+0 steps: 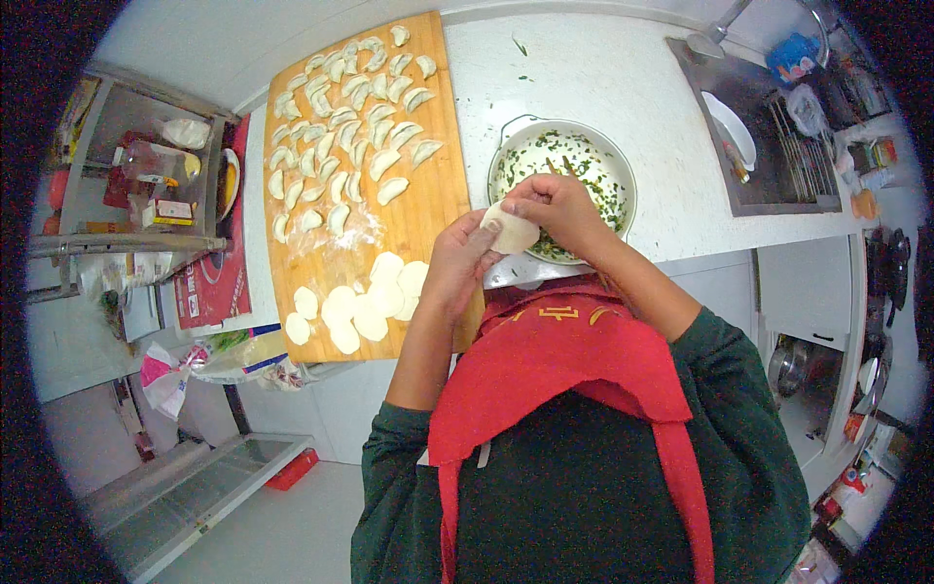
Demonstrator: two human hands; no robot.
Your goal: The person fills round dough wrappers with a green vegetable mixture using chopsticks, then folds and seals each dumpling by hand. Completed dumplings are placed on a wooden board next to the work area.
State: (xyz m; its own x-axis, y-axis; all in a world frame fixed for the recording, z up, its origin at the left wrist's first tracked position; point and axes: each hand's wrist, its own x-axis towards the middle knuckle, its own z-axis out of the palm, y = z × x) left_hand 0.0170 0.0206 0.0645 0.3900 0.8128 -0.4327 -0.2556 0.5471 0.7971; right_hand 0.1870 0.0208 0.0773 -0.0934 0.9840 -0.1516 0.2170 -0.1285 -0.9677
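Note:
A round dough wrapper is held up before me, over the near left rim of a white pot. My left hand grips its left side with the thumb on top. Pinching its upper edge is my right hand. Chopped green filling clings to the inside of the pot, and chopsticks stand in it, partly hidden by my right hand. To the left, a wooden board bears many folded dumplings. Flat wrappers overlap at its near end, beside loose flour.
A sink with a white plate and a wire rack is at the right. A metal shelf stands at the left. Plastic bags hang past the board's near left corner. Green scraps lie on the white counter.

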